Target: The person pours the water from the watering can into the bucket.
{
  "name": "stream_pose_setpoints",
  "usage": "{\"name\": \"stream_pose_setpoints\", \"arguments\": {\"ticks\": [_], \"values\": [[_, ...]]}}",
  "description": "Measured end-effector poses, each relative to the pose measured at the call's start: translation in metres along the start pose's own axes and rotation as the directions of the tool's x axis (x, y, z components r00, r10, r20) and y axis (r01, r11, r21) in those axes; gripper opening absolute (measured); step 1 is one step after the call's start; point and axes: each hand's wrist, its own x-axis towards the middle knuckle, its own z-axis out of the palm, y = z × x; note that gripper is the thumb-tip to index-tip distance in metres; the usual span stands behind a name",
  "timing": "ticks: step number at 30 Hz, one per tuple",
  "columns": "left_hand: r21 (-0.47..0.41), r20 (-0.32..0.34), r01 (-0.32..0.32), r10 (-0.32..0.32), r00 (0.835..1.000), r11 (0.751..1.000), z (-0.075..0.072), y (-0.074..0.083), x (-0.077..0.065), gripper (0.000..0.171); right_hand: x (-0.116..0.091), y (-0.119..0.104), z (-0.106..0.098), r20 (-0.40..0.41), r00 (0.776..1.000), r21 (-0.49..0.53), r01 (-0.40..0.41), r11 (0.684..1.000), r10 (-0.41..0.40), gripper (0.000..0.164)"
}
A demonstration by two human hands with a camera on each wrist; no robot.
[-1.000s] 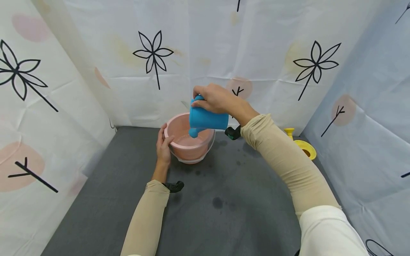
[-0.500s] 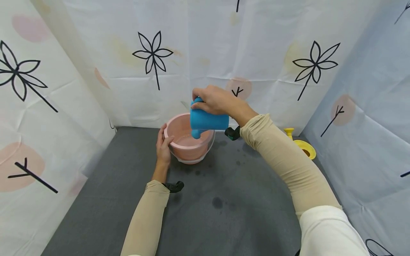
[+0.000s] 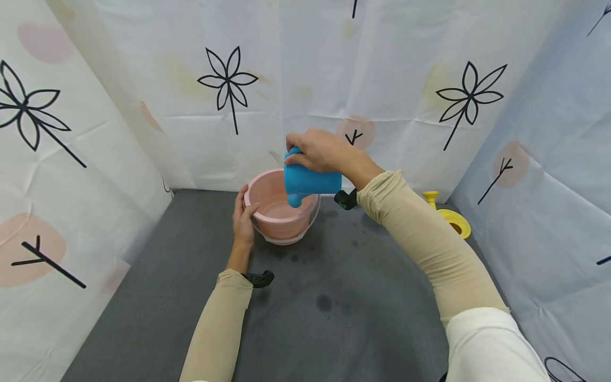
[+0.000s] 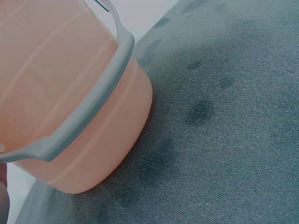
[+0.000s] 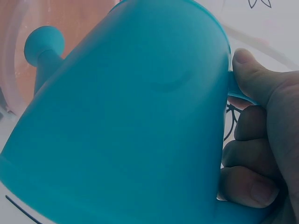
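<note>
A pink bucket [image 3: 279, 228] with a pale bail handle [image 4: 88, 105] stands at the back of the grey table. My left hand [image 3: 243, 217] grips its rim on the left, thumb on the near side; in the left wrist view only a bit of a finger shows at the left edge. My right hand [image 3: 322, 151] holds a blue watering can [image 3: 312, 180] by its handle, tipped on its side over the bucket's right part. The can's round sprinkler head [image 5: 44, 44] points down over the bucket's opening. Some clear liquid seems to lie at the bucket's bottom.
A yellow ring-shaped thing [image 3: 455, 222] and a yellow flared piece [image 3: 430, 197] lie at the table's right edge, partly behind the right forearm. Dark wet spots [image 3: 323, 303] mark the grey tabletop [image 3: 372, 329]. Patterned cloth walls [image 3: 382, 63] close off the back and sides.
The watering can has turned slightly in my right hand, its spout swinging a little to the right and downward. The left hand and the bucket have stayed put.
</note>
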Motion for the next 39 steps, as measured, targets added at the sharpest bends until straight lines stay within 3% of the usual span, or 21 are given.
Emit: {"name": "stream_pose_setpoints", "arguments": {"ticks": [6,13,20,28,34,39], "values": [[-0.006,0.005,-0.005,0.005,1.0,1.0,0.001,-0.001,0.001,0.062,-0.002,0.002,0.0,-0.007,1.0,0.015,-0.018,1.0,0.018,0.035],[0.01,0.003,0.006,-0.006,1.0,1.0,0.002,0.001,0.001,0.063,-0.013,0.01,0.006,-0.07,0.998,0.055,0.001,0.998,0.003,0.034],[0.02,0.003,0.009,-0.01,1.0,1.0,0.002,0.002,-0.001,0.063,-0.031,0.024,0.021,-0.205,0.978,0.155,0.004,0.988,0.028,0.032],[0.004,0.002,0.0,0.0,1.0,1.0,0.003,0.001,-0.002,0.063,-0.055,0.036,0.045,-0.436,0.9,0.217,0.075,0.973,0.028,0.026],[0.003,0.007,-0.007,0.007,1.0,1.0,0.003,0.001,-0.003,0.062,-0.073,0.044,0.068,-0.538,0.84,0.258,0.093,0.962,0.063,0.026],[0.019,0.024,-0.011,0.011,1.0,1.0,0.003,0.002,-0.002,0.062,-0.084,0.049,0.087,-0.619,0.775,0.305,0.083,0.949,0.131,0.025]]}}
